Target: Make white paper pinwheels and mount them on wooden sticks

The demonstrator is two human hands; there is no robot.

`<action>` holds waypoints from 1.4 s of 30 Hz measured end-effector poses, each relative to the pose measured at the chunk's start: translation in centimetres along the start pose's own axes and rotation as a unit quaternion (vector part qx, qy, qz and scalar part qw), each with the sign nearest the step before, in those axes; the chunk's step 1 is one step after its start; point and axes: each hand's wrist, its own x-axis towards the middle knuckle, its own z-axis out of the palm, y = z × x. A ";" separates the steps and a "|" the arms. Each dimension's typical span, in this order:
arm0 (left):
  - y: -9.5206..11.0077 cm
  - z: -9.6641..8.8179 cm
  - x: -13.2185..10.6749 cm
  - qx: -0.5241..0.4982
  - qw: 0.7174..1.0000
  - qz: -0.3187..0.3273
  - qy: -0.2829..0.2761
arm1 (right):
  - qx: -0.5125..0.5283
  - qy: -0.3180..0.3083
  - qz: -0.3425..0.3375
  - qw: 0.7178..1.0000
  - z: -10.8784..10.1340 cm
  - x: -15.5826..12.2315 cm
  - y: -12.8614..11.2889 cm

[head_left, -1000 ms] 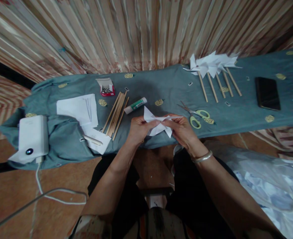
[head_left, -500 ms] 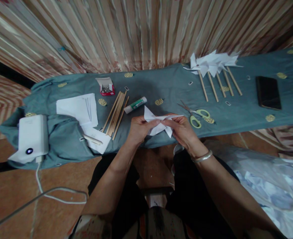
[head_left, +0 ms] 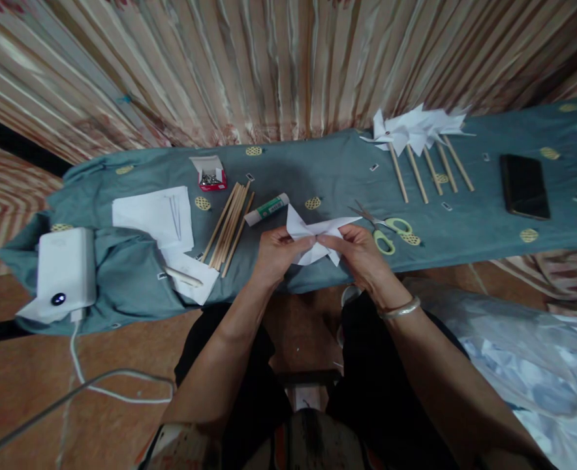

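Note:
Both my hands hold a white folded paper pinwheel (head_left: 312, 236) above the near edge of the blue-grey cloth (head_left: 327, 173). My left hand (head_left: 276, 256) pinches its left side and my right hand (head_left: 359, 256), with a silver bangle on the wrist, pinches its centre from the right. Just beyond lie a glue stick (head_left: 267, 208), a bundle of wooden sticks (head_left: 228, 224) and yellow-handled scissors (head_left: 384, 230).
Several finished pinwheels on sticks (head_left: 418, 140) lie at the back right, with a black phone (head_left: 523, 186) further right. A red box of pins (head_left: 210, 173), white paper sheets (head_left: 154, 214) and a white power bank (head_left: 66, 271) with a cable sit at the left. Striped curtain behind.
The hands keep hold of the paper pinwheel and have shifted it slightly; the view has moved down a little. Nothing else on the cloth has moved.

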 end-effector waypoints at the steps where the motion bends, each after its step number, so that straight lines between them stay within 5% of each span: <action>1: 0.0 0.0 0.0 -0.001 1.000 -0.002 -0.003 | -0.005 0.002 0.000 1.000 -0.1 0.0 0.0; 42: -0.2 -0.2 -0.4 -0.052 0.998 -0.037 -0.005 | -0.037 -0.045 0.000 0.998 0.2 -0.1 -0.3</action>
